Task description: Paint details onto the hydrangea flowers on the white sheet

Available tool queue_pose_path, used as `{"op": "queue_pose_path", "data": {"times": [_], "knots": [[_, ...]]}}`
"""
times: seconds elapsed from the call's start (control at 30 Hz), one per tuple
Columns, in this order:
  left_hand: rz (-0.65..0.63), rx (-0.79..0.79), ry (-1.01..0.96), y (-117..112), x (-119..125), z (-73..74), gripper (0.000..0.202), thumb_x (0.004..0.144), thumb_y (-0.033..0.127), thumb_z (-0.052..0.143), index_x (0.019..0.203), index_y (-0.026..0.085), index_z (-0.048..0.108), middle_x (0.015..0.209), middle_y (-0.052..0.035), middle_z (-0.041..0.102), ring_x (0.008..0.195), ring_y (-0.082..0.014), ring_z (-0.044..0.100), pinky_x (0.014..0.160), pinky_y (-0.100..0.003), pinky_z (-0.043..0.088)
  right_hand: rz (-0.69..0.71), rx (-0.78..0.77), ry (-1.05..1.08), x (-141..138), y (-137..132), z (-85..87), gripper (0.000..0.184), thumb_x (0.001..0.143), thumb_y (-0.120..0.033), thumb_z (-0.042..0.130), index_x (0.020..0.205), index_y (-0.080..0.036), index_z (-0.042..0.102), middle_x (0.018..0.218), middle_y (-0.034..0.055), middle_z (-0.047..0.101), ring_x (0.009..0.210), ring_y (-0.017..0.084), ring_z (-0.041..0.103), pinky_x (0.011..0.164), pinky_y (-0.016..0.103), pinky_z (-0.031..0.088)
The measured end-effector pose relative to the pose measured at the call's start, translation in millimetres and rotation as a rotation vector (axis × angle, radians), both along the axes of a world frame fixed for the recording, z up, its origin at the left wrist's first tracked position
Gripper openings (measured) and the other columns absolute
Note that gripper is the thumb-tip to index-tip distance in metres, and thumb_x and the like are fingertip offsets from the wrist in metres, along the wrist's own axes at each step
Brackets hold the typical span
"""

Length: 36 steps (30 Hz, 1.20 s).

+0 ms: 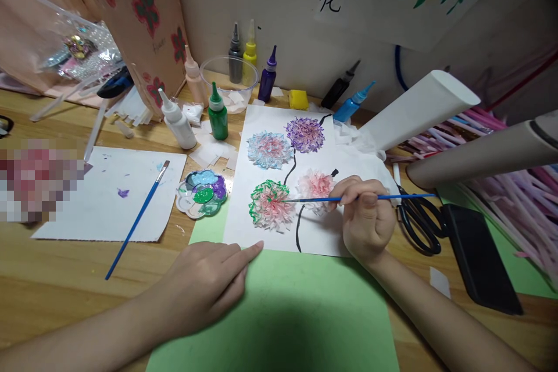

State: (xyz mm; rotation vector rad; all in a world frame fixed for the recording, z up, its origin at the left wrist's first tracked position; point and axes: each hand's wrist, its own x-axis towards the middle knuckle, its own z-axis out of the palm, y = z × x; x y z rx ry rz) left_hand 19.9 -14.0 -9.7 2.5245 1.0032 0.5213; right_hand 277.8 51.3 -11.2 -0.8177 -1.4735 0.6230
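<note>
My right hand (366,215) grips a thin blue paintbrush (320,199), its tip on a pink paper flower (274,212) whose upper left edge is painted green. That flower is on a white sheet (261,241) together with a blue-edged flower (270,149), a purple flower (305,135) and a pale pink flower (316,184), beside black painted stems. My left hand (218,273) holds nothing; its index finger stretches out onto the sheet's lower edge while the other fingers curl. A flower-shaped palette (203,209) with green, blue and purple paint stands left of the sheet.
Another blue brush (137,224) lies across a paint-spotted paper (104,221). Behind are a green bottle (218,119), a white bottle (178,125), a purple bottle (267,81) and a clear bowl (209,90). Scissors (421,221) and a black phone (479,267) lie at right.
</note>
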Motion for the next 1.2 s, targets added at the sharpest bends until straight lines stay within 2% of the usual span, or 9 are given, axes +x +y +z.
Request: {"op": "queue_pose_path", "data": {"times": [0.27, 0.4, 0.53, 0.67, 0.8, 0.9, 1.03, 1.2], "knots": [[-0.006, -0.008, 0.024, 1, 0, 0.6, 0.036, 0.094, 0.015, 0.037, 0.126, 0.016, 0.052, 0.080, -0.0021, 0.068, 0.067, -0.0170, 0.065, 0.058, -0.028, 0.047, -0.007, -0.007, -0.005, 0, -1, 1.8, 0.028, 0.097, -0.033, 0.039, 0.076, -0.023, 0.055, 0.057, -0.0006, 0.052, 0.054, 0.016, 0.052, 0.053, 0.033, 0.038], [-0.006, -0.014, 0.028, 0, 0, 0.6, 0.036, 0.094, 0.016, 0.038, 0.127, 0.017, 0.052, 0.081, -0.0023, 0.069, 0.068, -0.0172, 0.065, 0.058, -0.028, 0.046, 0.008, -0.005, -0.061, 0, -1, 0.5, 0.027, 0.097, -0.031, 0.039, 0.077, -0.022, 0.055, 0.059, -0.0007, 0.054, 0.056, 0.016, 0.054, 0.056, 0.033, 0.040], [-0.003, -0.016, 0.037, -1, -1, 0.6, 0.037, 0.094, 0.015, 0.038, 0.127, 0.017, 0.052, 0.082, -0.0024, 0.069, 0.068, -0.0170, 0.065, 0.060, -0.028, 0.045, -0.003, 0.001, -0.002, -1, -2, 0.5, 0.028, 0.097, -0.031, 0.039, 0.076, -0.021, 0.054, 0.059, -0.0011, 0.053, 0.055, 0.015, 0.053, 0.054, 0.032, 0.039], [-0.001, -0.019, 0.058, -2, -1, 1.7, 0.037, 0.093, 0.015, 0.038, 0.126, 0.017, 0.053, 0.078, -0.0014, 0.068, 0.065, -0.0169, 0.063, 0.057, -0.028, 0.044, 0.022, -0.009, -0.029, -2, -3, 0.5, 0.028, 0.097, -0.031, 0.039, 0.077, -0.020, 0.054, 0.060, -0.0013, 0.054, 0.056, 0.014, 0.053, 0.056, 0.031, 0.040], [0.005, -0.016, 0.077, -2, -1, 3.0, 0.036, 0.092, 0.016, 0.039, 0.124, 0.017, 0.056, 0.077, -0.0017, 0.068, 0.065, -0.0167, 0.063, 0.057, -0.027, 0.044, -0.027, 0.012, 0.039, -3, -4, 6.1, 0.027, 0.097, -0.031, 0.040, 0.076, -0.021, 0.054, 0.059, -0.0020, 0.052, 0.055, 0.014, 0.052, 0.054, 0.031, 0.039], [0.009, -0.013, 0.088, -2, -1, 2.9, 0.037, 0.092, 0.017, 0.039, 0.124, 0.017, 0.057, 0.081, -0.0031, 0.069, 0.068, -0.0173, 0.065, 0.060, -0.027, 0.046, -0.003, 0.028, 0.053, -9, -7, 14.1, 0.027, 0.096, -0.032, 0.040, 0.076, -0.021, 0.054, 0.060, -0.0020, 0.052, 0.055, 0.014, 0.052, 0.054, 0.030, 0.039], [0.012, 0.001, 0.087, 0, 0, 2.7, 0.037, 0.093, 0.018, 0.037, 0.125, 0.016, 0.057, 0.087, -0.0053, 0.071, 0.074, -0.0178, 0.067, 0.065, -0.027, 0.048, -0.012, 0.025, -0.006, -24, -15, 21.5, 0.027, 0.097, -0.030, 0.038, 0.079, -0.020, 0.055, 0.068, -0.0003, 0.057, 0.064, 0.013, 0.057, 0.060, 0.029, 0.044], [0.001, 0.043, 0.067, 4, -3, 1.0, 0.037, 0.095, 0.023, 0.036, 0.124, 0.017, 0.057, 0.077, -0.0025, 0.069, 0.066, -0.0151, 0.065, 0.058, -0.022, 0.046, -0.012, 0.078, -0.188, -38, -33, 25.2, 0.029, 0.098, -0.031, 0.035, 0.089, -0.020, 0.061, 0.083, 0.0039, 0.067, 0.080, 0.014, 0.062, 0.073, 0.031, 0.049]]}}
